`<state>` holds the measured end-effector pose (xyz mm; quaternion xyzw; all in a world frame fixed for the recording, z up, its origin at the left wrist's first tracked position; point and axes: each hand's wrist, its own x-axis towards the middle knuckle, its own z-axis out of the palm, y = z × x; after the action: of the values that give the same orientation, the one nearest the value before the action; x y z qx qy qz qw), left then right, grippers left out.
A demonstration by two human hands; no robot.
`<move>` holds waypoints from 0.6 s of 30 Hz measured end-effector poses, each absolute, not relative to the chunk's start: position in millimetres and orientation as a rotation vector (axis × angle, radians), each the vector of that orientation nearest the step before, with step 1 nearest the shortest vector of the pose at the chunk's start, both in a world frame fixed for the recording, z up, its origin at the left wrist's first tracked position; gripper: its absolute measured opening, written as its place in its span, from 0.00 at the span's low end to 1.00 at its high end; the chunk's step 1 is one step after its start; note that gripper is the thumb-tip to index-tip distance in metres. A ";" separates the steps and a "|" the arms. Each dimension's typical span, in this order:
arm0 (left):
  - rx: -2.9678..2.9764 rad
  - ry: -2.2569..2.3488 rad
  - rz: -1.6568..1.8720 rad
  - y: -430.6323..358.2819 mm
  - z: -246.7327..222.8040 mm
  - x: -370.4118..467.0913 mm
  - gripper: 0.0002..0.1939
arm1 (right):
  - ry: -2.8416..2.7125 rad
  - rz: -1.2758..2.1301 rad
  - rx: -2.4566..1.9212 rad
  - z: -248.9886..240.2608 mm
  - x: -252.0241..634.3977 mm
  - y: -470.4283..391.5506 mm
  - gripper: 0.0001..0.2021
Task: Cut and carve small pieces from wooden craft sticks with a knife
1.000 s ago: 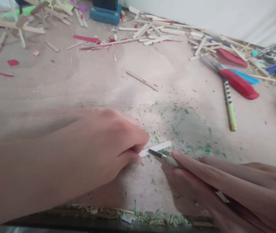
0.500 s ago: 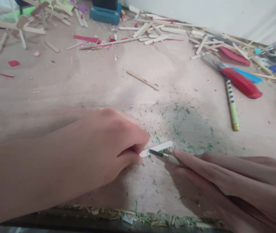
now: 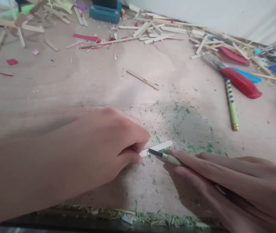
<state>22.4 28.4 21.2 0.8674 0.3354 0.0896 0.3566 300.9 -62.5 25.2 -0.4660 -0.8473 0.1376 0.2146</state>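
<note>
A pale flat craft stick (image 3: 161,146) lies on the wooden board near the middle of the view, its left end pinched in my left hand (image 3: 118,142). My right hand (image 3: 225,174) comes in from the right, closed on a craft knife (image 3: 173,160) with a light handle. The dark blade tip touches the stick close to my left fingertips. Green flecks are scattered around the stick, mostly above and to its right.
Another craft stick (image 3: 143,80) lies farther back. To the right are a red cutter (image 3: 242,82) and a green dotted pen (image 3: 232,105). Loose sticks (image 3: 157,34) pile along the back, near a blue block (image 3: 105,13). Shavings line the board's front edge.
My right hand and the knife have shifted very slightly left, with the blade still at the stick. My left hand has stayed nearly in place.
</note>
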 end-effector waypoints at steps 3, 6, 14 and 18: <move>2.230 0.852 0.242 28.2 21.6 22.6 0.13 | -2.402 0.369 -1.259 20.8 311.3 -67.7 0.24; 2.225 0.852 0.231 27.9 21.4 23.0 0.14 | -2.503 0.334 -1.246 20.0 318.0 -69.8 0.22; 2.170 0.940 0.155 27.4 27.7 26.1 0.12 | -2.439 0.324 -1.273 24.2 298.0 -70.1 0.15; 2.162 0.930 0.161 26.7 25.5 26.6 0.13 | -2.349 0.372 -1.326 25.9 291.9 -67.9 0.13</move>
<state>26.6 26.7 25.5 0.8473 0.3643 0.0633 0.3813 291.9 -67.9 25.9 -0.4762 -0.8439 0.1335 0.2078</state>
